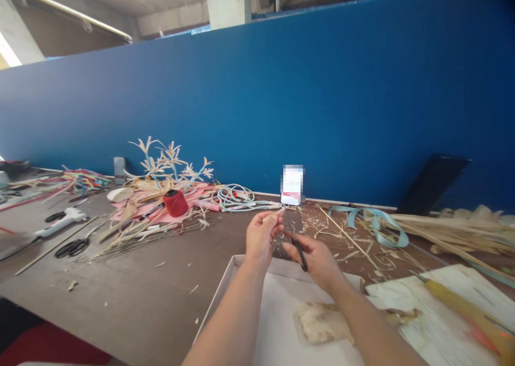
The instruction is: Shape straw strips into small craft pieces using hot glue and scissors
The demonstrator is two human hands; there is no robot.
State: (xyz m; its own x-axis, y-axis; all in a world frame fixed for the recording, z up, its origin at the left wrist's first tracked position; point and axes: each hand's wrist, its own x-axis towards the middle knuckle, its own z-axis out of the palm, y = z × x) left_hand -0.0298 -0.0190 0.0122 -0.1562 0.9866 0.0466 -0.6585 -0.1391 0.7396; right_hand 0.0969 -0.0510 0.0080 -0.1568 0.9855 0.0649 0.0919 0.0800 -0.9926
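Observation:
My left hand (pixel 261 237) is closed in a pinch on a thin pale strip (pixel 275 213), held up over the far edge of a shallow white box (pixel 277 307). Just to its right, my right hand (pixel 319 261) grips black-handled scissors (pixel 299 254). The blades point up and away, close to the left fingertips. Whether they touch the strip is too small to tell. A crumpled, pale brownish bundle (pixel 322 323) lies in the box, partly covered by my right forearm.
A lit phone (pixel 291 186) leans on the blue partition (pixel 257 108). Dried-husk flowers (pixel 161 159), a red thread spool (pixel 175 203), more scissors (pixel 74 246) and a white glue gun (pixel 64 221) lie left. Right are blue ribbon (pixel 386 229), husk strips (pixel 454 237) and a yellow tool (pixel 462 307).

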